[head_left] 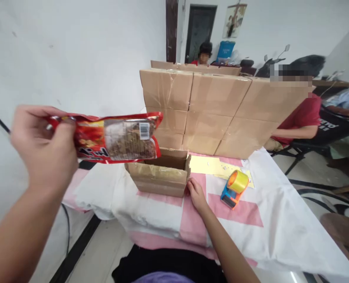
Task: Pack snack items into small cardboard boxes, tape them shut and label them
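My left hand (49, 143) is closed on the left end of a red snack packet (124, 139), raised over the table's left side. The packet has a clear window with brown food behind it and a barcode near its right end. Behind and below the packet stands a small cardboard box (159, 181), open at the top, with tape along its front edge. Part of its opening is hidden by the packet. At the box's right front corner, my right hand (195, 192) holds its side with curled fingers; the fingertips are partly hidden.
Stacked, taped cardboard boxes (210, 114) form a wall behind the open box. A tape dispenser (235, 188) with yellow tape lies to the right, near yellow paper sheets (205, 165). A pink and white cloth (236, 239) covers the table. People sit beyond it, one in a red shirt (304, 118).
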Available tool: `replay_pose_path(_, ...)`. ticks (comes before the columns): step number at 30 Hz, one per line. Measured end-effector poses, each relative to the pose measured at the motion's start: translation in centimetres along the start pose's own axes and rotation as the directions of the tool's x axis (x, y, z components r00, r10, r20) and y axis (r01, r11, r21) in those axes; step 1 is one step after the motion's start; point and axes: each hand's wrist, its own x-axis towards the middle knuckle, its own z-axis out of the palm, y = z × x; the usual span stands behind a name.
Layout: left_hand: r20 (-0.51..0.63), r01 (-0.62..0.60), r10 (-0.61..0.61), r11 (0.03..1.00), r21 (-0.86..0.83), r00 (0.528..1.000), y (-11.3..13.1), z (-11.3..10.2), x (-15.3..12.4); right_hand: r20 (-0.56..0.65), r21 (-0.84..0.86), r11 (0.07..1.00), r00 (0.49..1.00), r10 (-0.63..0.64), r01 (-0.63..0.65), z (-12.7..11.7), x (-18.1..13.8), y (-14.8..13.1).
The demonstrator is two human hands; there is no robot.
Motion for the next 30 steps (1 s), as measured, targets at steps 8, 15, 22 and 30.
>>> replay_pose_path(8, 0.097, -0.172, 0.222, 0.915, -0.365, 0.97, 0.6, 5.7, -4.1, -0.027, 0.006, 0.999, 0.999, -0.038, 0.038, 0.1, 0.3, 1.4)
replay_pose_path(15, 0.993, 0.042, -0.075, 0.997, 0.072, 0.092, -1.8, 9.0, -5.9, -0.045, -0.011, 0.999, 0.998, -0.044, 0.044, -0.1, 0.3, 1.3)
replay_pose_path(22, 0.999, -0.089, 0.006, 0.996, -0.002, 0.047, 0.4, 8.6, -6.2, 0.0, -0.078, 0.994, 0.997, -0.079, 0.079, -0.4, -0.1, 0.9)
replay_pose_path(30, 0.842, -0.544, 0.438, 0.81, -0.219, 0.313, 1.1, 5.9, -9.4, -0.032, -0.203, 0.871, 0.886, -0.463, 0.448, -1.5, -0.7, -1.7)
